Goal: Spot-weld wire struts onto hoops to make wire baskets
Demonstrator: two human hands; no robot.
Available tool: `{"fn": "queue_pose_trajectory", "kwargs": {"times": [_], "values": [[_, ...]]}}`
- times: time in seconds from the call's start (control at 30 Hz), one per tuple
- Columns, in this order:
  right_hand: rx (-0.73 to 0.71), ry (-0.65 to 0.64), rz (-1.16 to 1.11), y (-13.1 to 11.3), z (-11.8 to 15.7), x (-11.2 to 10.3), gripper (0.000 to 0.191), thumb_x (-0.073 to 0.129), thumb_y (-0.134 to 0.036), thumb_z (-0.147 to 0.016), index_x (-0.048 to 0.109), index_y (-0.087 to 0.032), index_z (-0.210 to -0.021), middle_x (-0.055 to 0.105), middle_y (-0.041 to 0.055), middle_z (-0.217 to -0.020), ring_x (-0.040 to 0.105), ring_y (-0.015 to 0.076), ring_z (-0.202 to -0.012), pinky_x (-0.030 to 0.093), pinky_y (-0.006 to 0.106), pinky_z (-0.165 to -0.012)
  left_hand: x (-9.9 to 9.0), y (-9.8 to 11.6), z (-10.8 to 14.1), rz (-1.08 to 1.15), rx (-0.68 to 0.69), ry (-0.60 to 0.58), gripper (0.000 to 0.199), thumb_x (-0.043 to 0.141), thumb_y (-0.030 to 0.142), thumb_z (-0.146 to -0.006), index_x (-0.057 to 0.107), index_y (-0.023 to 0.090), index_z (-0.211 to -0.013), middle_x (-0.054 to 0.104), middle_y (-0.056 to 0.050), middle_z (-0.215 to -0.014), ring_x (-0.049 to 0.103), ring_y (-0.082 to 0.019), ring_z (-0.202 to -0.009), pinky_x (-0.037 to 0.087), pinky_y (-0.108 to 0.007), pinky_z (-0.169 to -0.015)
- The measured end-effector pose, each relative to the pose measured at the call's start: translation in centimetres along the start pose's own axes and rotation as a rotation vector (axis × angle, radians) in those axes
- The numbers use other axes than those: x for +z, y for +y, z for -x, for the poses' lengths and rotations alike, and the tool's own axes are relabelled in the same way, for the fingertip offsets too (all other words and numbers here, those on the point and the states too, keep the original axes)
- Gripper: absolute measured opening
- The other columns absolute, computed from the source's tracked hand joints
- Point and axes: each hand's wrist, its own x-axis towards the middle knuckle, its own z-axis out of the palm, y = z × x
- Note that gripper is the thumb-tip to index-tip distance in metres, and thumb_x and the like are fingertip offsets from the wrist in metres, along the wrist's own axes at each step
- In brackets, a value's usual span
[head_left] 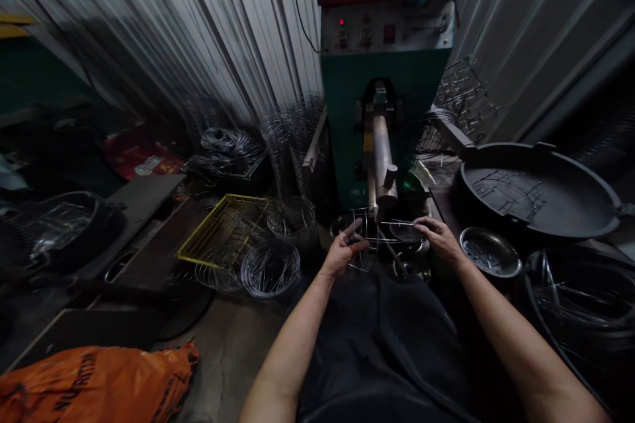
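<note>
My left hand point(343, 251) is closed on a small round wire frame point(366, 266), made of thin metal rings and cross wires. With its fingertips, my right hand point(436, 236) pinches the end of a thin metal rod point(397, 223) that reaches left toward the frame. Directly above the frame is the tip of a green welding machine point(342, 119), whose thick metal arm point(383, 152) points down toward me. Whether the rod touches the frame or the tip is too small to tell.
A yellow wire basket point(218, 201) and a round wire basket of rods point(270, 269) stand at left. On the right are a large black pan point(570, 172), a metal bowl of small parts point(489, 252) and a dark tub point(585, 291). An orange sack point(99, 383) lies lower left.
</note>
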Motion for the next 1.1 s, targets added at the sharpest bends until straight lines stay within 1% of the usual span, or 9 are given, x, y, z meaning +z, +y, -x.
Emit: {"fn": "queue_pose_trajectory", "kwargs": {"times": [0.23, 0.33, 0.43, 0.53, 0.6, 0.7, 0.9, 1.0, 1.1], "values": [[0.002, 0.024, -0.042, 0.5, 0.0, 0.4, 0.036, 0.060, -0.053, -0.066, 0.064, -0.019, -0.074, 0.063, 0.0044, -0.076, 0.057, 0.0206, -0.076, 0.045, 0.032, -0.072, -0.2, -0.3, -0.1, -0.016, -0.002, 0.003, 0.068, 0.073, 0.020, -0.056, 0.050, 0.023, -0.120, 0.059, 0.005, -0.067, 0.048, -0.005, -0.059, 0.036, -0.019, -0.062], [-0.037, 0.017, -0.004, 0.5, 0.0, -0.5, 0.035, 0.061, -0.053, -0.066, 0.067, -0.020, -0.077, 0.064, 0.0051, -0.082, 0.058, 0.0217, -0.080, 0.045, 0.034, -0.077, -0.1, -0.2, -0.1, -0.034, -0.002, 0.006, 0.066, 0.073, 0.019, -0.057, 0.051, 0.023, -0.119, 0.057, 0.006, -0.066, 0.047, -0.004, -0.057, 0.035, -0.019, -0.061], [-0.106, 0.170, 0.033, 1.1, 1.0, -2.5, 0.035, 0.059, -0.053, -0.069, 0.067, -0.021, -0.083, 0.063, 0.0055, -0.088, 0.057, 0.0222, -0.086, 0.043, 0.036, -0.081, 0.0, 0.1, 0.0, -0.030, 0.002, -0.024, 0.060, 0.073, 0.020, -0.057, 0.054, 0.020, -0.114, 0.054, 0.006, -0.064, 0.046, -0.004, -0.056, 0.034, -0.018, -0.060], [-0.112, 0.325, 0.100, 2.4, 3.4, -4.4, 0.036, 0.058, -0.052, -0.070, 0.067, -0.021, -0.087, 0.063, 0.0058, -0.088, 0.057, 0.0223, -0.085, 0.043, 0.036, -0.080, 0.0, 0.1, -0.1, 0.011, 0.030, -0.014, 0.057, 0.073, 0.020, -0.056, 0.056, 0.019, -0.110, 0.053, 0.006, -0.064, 0.047, -0.004, -0.058, 0.035, -0.018, -0.061], [-0.078, 0.301, 0.164, 3.0, 5.1, -4.8, 0.037, 0.058, -0.053, -0.070, 0.067, -0.022, -0.087, 0.062, 0.0060, -0.086, 0.056, 0.0222, -0.082, 0.044, 0.036, -0.077, 0.0, 0.1, -0.2, 0.037, 0.070, 0.032, 0.057, 0.074, 0.021, -0.055, 0.056, 0.018, -0.109, 0.052, 0.006, -0.064, 0.047, -0.005, -0.059, 0.036, -0.019, -0.063], [-0.094, 0.220, 0.233, 2.7, 6.3, -3.5, 0.037, 0.054, -0.054, -0.073, 0.068, -0.023, -0.087, 0.059, 0.0064, -0.086, 0.055, 0.0218, -0.081, 0.044, 0.035, -0.076, 0.2, 0.1, 0.1, 0.026, 0.116, 0.070, 0.056, 0.073, 0.021, -0.057, 0.055, 0.017, -0.110, 0.053, 0.006, -0.065, 0.047, -0.005, -0.060, 0.035, -0.019, -0.064], [-0.266, 0.195, 0.308, -1.6, 3.8, 1.5, 0.039, 0.049, -0.058, -0.075, 0.067, -0.023, -0.074, 0.054, 0.0069, -0.088, 0.052, 0.0231, -0.089, 0.042, 0.035, -0.079, 1.3, -0.1, 1.1, -0.019, 0.113, 0.075, 0.056, 0.072, 0.021, -0.058, 0.056, 0.019, -0.111, 0.055, 0.005, -0.064, 0.049, -0.006, -0.062, 0.036, -0.020, -0.066], [-0.280, 0.165, 0.472, -2.2, 4.1, 1.0, 0.038, 0.043, -0.056, -0.079, 0.066, -0.026, -0.079, 0.056, 0.0068, -0.086, 0.052, 0.0233, -0.084, 0.043, 0.035, -0.072, 1.1, 0.0, 1.3, -0.027, 0.110, 0.094, 0.056, 0.073, 0.021, -0.058, 0.056, 0.020, -0.111, 0.054, 0.005, -0.064, 0.049, -0.006, -0.061, 0.036, -0.021, -0.066], [-0.210, 0.158, 0.699, -1.2, 6.4, -1.5, 0.038, 0.040, -0.056, -0.080, 0.066, -0.028, -0.081, 0.058, 0.0065, -0.076, 0.052, 0.0236, -0.073, 0.041, 0.034, -0.057, 0.5, 0.2, 1.1, -0.034, 0.130, 0.132, 0.056, 0.073, 0.020, -0.058, 0.056, 0.019, -0.111, 0.055, 0.005, -0.065, 0.049, -0.006, -0.062, 0.036, -0.021, -0.068]]}}
